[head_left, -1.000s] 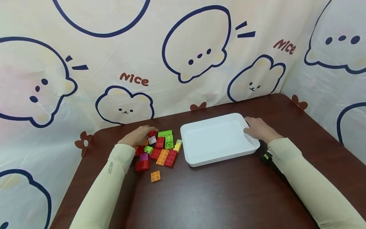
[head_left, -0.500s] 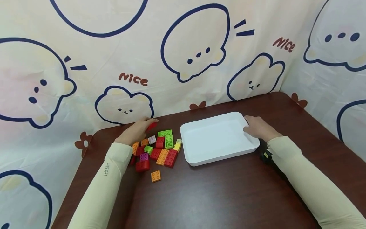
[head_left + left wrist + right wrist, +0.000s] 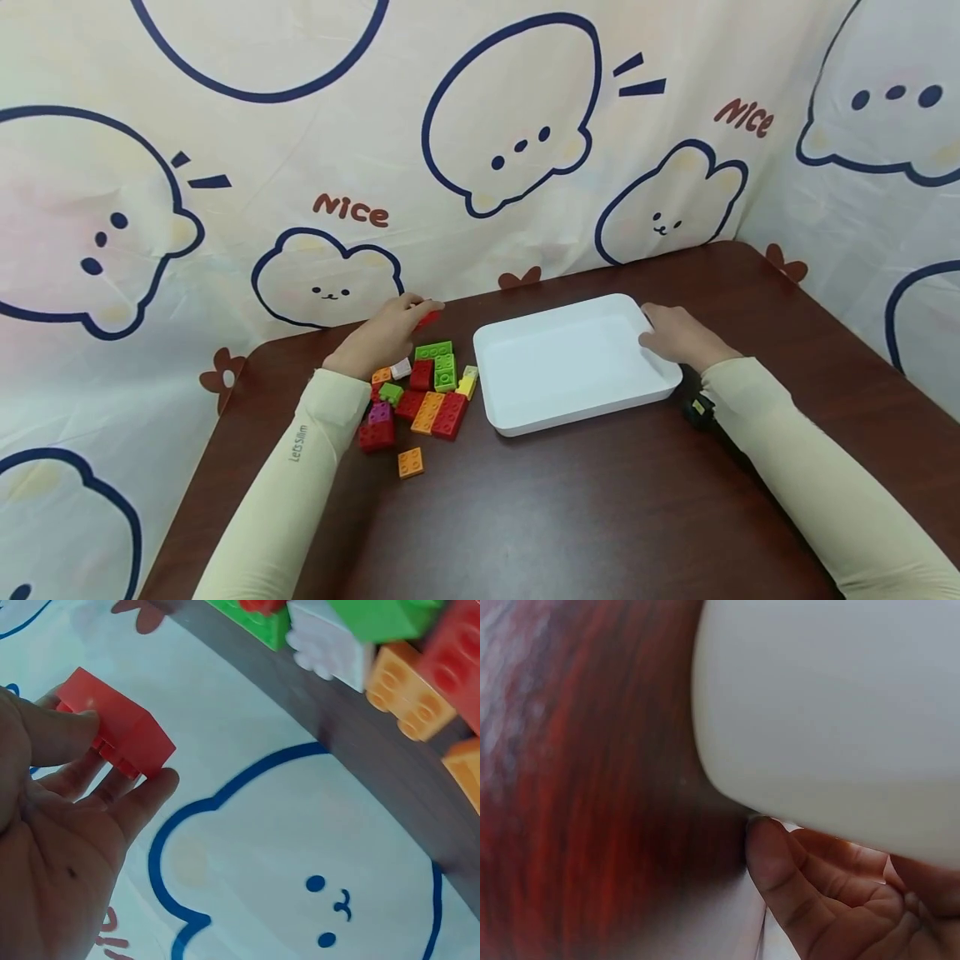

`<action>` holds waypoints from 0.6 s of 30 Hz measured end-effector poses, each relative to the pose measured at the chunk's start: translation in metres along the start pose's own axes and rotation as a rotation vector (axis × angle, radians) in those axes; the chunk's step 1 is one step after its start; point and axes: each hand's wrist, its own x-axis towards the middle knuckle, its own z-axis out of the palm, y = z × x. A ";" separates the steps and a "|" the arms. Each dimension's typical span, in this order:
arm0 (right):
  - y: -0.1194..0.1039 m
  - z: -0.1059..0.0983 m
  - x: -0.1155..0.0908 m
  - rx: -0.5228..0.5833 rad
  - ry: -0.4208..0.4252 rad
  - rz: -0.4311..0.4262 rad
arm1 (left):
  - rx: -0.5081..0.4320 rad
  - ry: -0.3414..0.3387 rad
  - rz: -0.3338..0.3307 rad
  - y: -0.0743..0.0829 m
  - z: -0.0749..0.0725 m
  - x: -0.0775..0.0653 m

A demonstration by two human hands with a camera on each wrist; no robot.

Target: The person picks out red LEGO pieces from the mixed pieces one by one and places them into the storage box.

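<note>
My left hand (image 3: 378,337) pinches a red toy building brick (image 3: 120,720) between thumb and fingers, raised above the far side of a loose brick pile. Its studs face the palm in the left wrist view. Below and beside this hand lie green bricks (image 3: 445,371), a white brick (image 3: 401,368), a purple brick (image 3: 380,412) and several red and orange ones. My right hand (image 3: 682,335) grips the right side of a white tray (image 3: 577,415), thumb over the rim. In the right wrist view, fingers curl at the tray's edge, their far parts partly hidden.
A single orange brick (image 3: 410,462) lies apart, nearer the front. A yellow brick (image 3: 467,383) sits close to the tray's left wall. The dark wooden table (image 3: 540,517) meets a printed cloth (image 3: 465,250) at the back. A black device (image 3: 700,411) is at my right wrist.
My left hand has lifted the red brick from the back of the pile and carried it rightward toward the tray. The right hand and the tray stay in place.
</note>
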 end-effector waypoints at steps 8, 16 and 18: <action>-0.002 -0.002 -0.001 0.015 -0.020 0.001 | 0.009 0.021 0.038 0.016 0.001 0.008; 0.000 -0.003 0.000 0.014 -0.018 0.003 | 0.041 0.026 0.099 0.033 0.001 0.021; 0.001 -0.002 0.000 0.017 -0.022 0.002 | 0.046 0.020 0.105 0.038 0.001 0.023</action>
